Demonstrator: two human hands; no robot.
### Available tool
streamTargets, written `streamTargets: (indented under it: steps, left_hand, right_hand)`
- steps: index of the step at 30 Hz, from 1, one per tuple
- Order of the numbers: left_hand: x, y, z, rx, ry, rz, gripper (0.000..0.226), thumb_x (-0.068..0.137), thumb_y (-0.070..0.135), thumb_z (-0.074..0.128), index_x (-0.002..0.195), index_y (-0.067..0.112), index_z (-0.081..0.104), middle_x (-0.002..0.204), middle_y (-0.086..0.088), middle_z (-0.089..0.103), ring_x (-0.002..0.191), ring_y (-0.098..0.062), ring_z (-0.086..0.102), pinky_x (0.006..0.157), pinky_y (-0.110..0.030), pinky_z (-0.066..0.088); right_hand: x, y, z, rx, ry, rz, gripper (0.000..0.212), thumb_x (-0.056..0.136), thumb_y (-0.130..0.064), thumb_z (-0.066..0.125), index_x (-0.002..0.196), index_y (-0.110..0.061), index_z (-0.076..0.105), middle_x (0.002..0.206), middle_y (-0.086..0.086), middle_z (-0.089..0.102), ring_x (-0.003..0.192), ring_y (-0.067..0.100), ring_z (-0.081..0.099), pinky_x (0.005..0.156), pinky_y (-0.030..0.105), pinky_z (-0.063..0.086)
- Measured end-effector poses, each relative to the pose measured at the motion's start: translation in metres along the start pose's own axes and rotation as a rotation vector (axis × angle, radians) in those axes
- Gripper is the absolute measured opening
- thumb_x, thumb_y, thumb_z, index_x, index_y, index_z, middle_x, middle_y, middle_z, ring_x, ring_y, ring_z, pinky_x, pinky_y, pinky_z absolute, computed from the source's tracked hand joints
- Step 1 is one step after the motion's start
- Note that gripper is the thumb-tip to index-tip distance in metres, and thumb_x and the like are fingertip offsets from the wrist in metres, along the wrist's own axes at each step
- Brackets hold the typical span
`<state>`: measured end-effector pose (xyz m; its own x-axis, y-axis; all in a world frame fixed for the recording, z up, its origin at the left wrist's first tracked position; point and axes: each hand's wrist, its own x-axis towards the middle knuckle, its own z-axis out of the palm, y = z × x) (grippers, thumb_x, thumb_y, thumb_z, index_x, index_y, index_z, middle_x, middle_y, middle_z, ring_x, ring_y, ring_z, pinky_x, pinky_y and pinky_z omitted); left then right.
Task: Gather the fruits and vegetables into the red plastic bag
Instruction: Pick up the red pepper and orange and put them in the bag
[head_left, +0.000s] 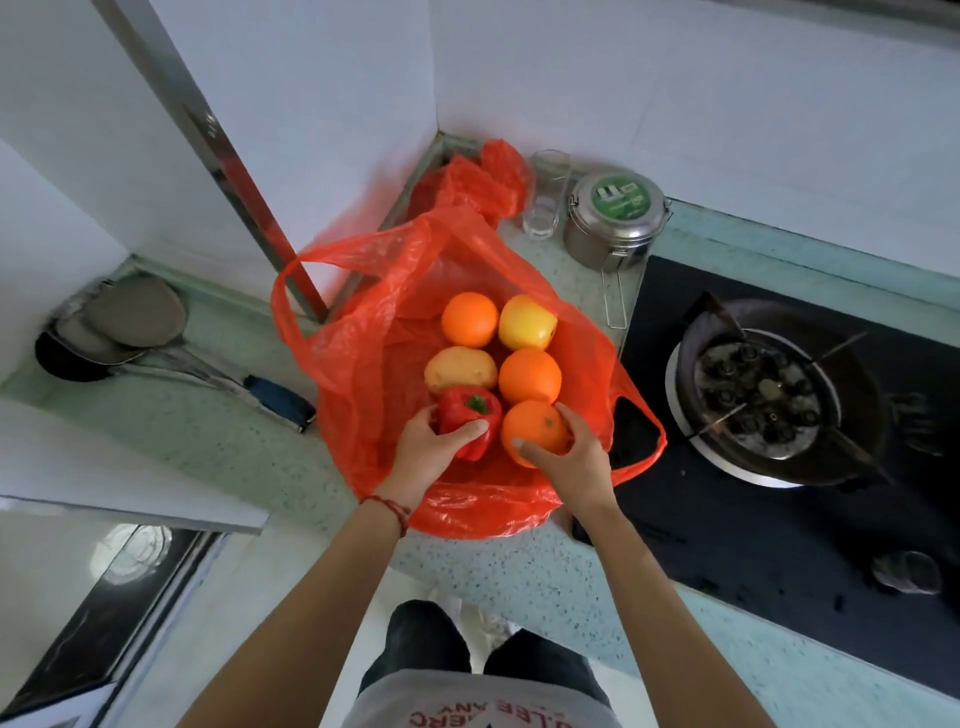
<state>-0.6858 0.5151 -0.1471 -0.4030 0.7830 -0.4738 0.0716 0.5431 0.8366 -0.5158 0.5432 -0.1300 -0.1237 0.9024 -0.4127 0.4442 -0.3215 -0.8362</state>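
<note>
The red plastic bag (363, 364) lies open on the speckled counter (208, 441), its mouth spread wide and one handle loop standing up at about ten o'clock; inside it sit six pieces of produce in two rough columns. The left hand (431, 452) curls round the red bell pepper (467, 421) at the six o'clock end of the left column; the right hand (571, 457) wraps its fingers and thumb round the nearest orange (535, 431) just beside it. Towards twelve o'clock from these lie a potato (460, 370) and a second orange (530, 375), touching one another; beyond them a third orange (469, 319) and a yellow apple (527, 322).

All the produce in view appears to be within the bag already, so the gathering looks nearly finished; whether the two held pieces are resting on the plastic or just above it cannot be told.

The risk lies mostly in the bag itself; the film is thin and slack, and the round fruit could roll out of the mouth at six o'clock if the near edge is not raised. The bag's three o'clock handle drapes onto the black hob (779, 519), near the gas burner (753, 395); plastic there would be a hazard were the burner hot. A steel lidded tin (615, 218) and a clear glass (545, 202) stand at one o'clock, close enough to be knocked if the bag is lifted carelessly.
</note>
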Motion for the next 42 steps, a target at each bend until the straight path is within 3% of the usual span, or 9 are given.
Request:
streamTargets:
  steps: [4,6,13,19,28,32,35,37,42]
  left_hand:
    - [0.005,0.002,0.005,0.032,-0.018,0.016,0.042,0.066,0.035,0.079,0.100,0.013,0.066,0.092,-0.003,0.066,0.088,-0.017,0.062,0.077,-0.029,0.047]
    - [0.008,0.002,0.007,0.057,-0.030,0.026,0.031,0.071,0.032,0.076,0.095,0.015,0.067,0.087,-0.002,0.066,0.084,-0.015,0.062,0.071,-0.024,0.046]
    - [0.012,-0.002,0.010,0.071,-0.055,0.050,0.029,0.074,0.033,0.072,0.094,0.013,0.069,0.083,-0.002,0.067,0.079,-0.011,0.061,0.054,-0.002,0.042]
    - [0.010,-0.005,0.008,0.062,-0.067,0.075,0.036,0.075,0.034,0.072,0.104,0.014,0.065,0.094,-0.001,0.066,0.089,-0.014,0.061,0.070,-0.018,0.045]
    - [0.001,-0.004,-0.005,0.056,-0.077,0.129,0.057,0.064,0.052,0.068,0.112,0.021,0.062,0.105,0.002,0.067,0.100,-0.014,0.062,0.087,-0.031,0.049]
    - [-0.006,-0.003,-0.013,0.092,-0.090,0.173,0.061,0.064,0.059,0.063,0.114,0.024,0.059,0.112,0.002,0.067,0.104,-0.013,0.060,0.096,-0.041,0.048]
    - [-0.014,0.001,-0.016,0.207,-0.056,0.270,0.055,0.078,0.040,0.066,0.124,0.013,0.053,0.125,-0.006,0.058,0.116,-0.016,0.052,0.100,-0.031,0.039]
    - [-0.017,0.001,-0.018,0.325,-0.011,0.376,0.058,0.082,0.032,0.065,0.130,0.005,0.045,0.132,-0.014,0.051,0.124,-0.024,0.045,0.104,-0.033,0.035]
    - [-0.023,-0.001,-0.020,0.562,-0.072,0.599,0.062,0.083,0.036,0.062,0.131,0.002,0.044,0.135,-0.022,0.046,0.129,-0.034,0.038,0.108,-0.040,0.033]
  right_hand:
    - [0.004,0.002,0.001,-0.031,0.016,0.035,0.078,0.074,-0.032,0.074,0.140,-0.022,0.034,0.137,0.005,0.047,0.120,0.020,0.047,0.085,0.025,0.039]
    - [0.006,0.005,0.003,-0.074,0.016,0.038,0.080,0.073,-0.033,0.075,0.140,-0.021,0.033,0.138,0.006,0.046,0.123,0.022,0.046,0.091,0.029,0.041]
    - [0.008,0.010,0.009,-0.202,0.002,0.027,0.085,0.075,-0.038,0.072,0.143,-0.018,0.025,0.145,0.008,0.038,0.131,0.025,0.037,0.105,0.038,0.036]
    - [0.004,0.008,0.013,-0.262,0.015,0.000,0.085,0.078,-0.037,0.069,0.145,-0.017,0.020,0.148,0.008,0.030,0.136,0.026,0.029,0.106,0.039,0.032]
    - [-0.010,0.004,0.009,-0.217,0.124,-0.074,0.075,0.081,-0.036,0.066,0.142,-0.016,0.028,0.148,0.006,0.033,0.135,0.022,0.032,0.103,0.032,0.034]
    - [-0.019,0.004,0.009,-0.204,0.186,-0.114,0.067,0.084,-0.036,0.063,0.140,-0.016,0.033,0.146,0.006,0.038,0.134,0.022,0.036,0.105,0.035,0.036]
    - [-0.026,0.005,0.010,-0.241,0.242,-0.164,0.062,0.086,-0.036,0.060,0.138,-0.014,0.036,0.144,0.007,0.041,0.132,0.022,0.038,0.105,0.033,0.035]
    - [-0.030,0.006,0.010,-0.278,0.278,-0.184,0.060,0.086,-0.038,0.059,0.138,-0.013,0.038,0.143,0.008,0.041,0.132,0.021,0.038,0.104,0.033,0.035]
    - [-0.045,0.012,0.011,-0.424,0.355,-0.207,0.059,0.088,-0.042,0.053,0.138,-0.014,0.037,0.145,0.008,0.039,0.133,0.025,0.036,0.100,0.044,0.044]
